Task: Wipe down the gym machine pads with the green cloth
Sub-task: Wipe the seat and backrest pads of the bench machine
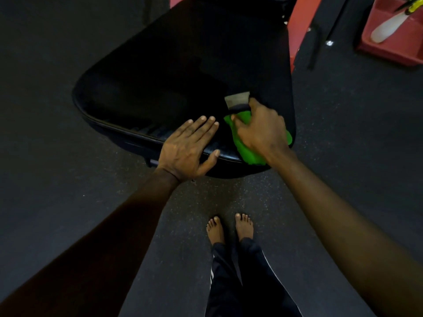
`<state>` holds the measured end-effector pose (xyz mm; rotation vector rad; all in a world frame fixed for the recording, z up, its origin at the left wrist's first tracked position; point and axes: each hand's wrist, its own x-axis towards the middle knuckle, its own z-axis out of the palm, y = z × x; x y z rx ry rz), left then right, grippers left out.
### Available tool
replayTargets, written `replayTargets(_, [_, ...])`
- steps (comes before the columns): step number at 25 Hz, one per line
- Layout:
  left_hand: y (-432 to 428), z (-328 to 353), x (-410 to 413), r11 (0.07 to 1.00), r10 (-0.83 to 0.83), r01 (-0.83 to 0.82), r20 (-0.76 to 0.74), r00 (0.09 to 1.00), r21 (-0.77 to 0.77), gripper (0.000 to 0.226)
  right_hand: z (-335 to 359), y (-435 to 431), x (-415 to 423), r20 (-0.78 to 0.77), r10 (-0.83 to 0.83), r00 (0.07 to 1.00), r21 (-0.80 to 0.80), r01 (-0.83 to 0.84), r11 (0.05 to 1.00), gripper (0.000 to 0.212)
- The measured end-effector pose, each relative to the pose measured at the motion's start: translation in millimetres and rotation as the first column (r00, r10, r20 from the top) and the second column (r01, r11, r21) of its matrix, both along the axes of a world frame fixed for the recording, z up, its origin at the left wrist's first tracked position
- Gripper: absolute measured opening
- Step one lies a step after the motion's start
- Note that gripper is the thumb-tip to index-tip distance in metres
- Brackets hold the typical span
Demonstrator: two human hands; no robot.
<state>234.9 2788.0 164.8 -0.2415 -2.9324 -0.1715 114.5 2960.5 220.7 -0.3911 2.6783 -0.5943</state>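
Left hand (186, 147): flat, palm down, fingers straight and close together, thumb out to the side. Holds nothing, just rests on the bench's near edge, about mid-width.

Right hand (261, 131): on top of the green cloth (246, 149), fingers bent down over the bunched fabric, gripping it against the pad. Fingertips themselves are mostly hidden.

Cloth sits at the bench's near right corner. It sticks out from under the hand on the thumb side and hangs a bit over the near edge. Hands are near each other, not touching.

Black bench pad (171, 76): wide at the near end, narrower toward the far end, glossy along the near rim.

Grey patch (237, 99) on the pad just beyond the right hand's fingers, can't tell what it is.

Red frame (302, 24) by the bench's far right side.

Red tray (393, 49) on the floor (45, 156) at far right, white bottle (386, 26) lying in it.

Bare feet (215, 229) and dark trousers (240, 282) below the near edge.
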Motion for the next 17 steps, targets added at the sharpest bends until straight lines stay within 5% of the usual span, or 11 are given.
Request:
replayTargets(5, [0.3, 0.6, -1.0, 1.0, -0.006, 0.006, -0.01, 1.0, 0.01, 0.063, -28.3, -49.3, -65.0, 0.084, -0.136, 0.987, 0.008, 0.136, 0.991, 0.043])
replayTargets(12, [-1.4, 0.9, -1.2, 1.0, -0.01, 0.011, -0.018, 1.0, 0.026, 0.062, -5.2, -14.0, -10.0, 0.041, 0.013, 0.999, 0.023, -0.014, 1.0, 0.041])
replayTargets(17, [0.7, 0.6, -1.3, 0.999, -0.005, 0.006, -0.017, 1.0, 0.033, 0.062, -27.3, -46.8, -58.4, 0.045, -0.11, 0.993, 0.025, 0.109, 0.994, 0.041])
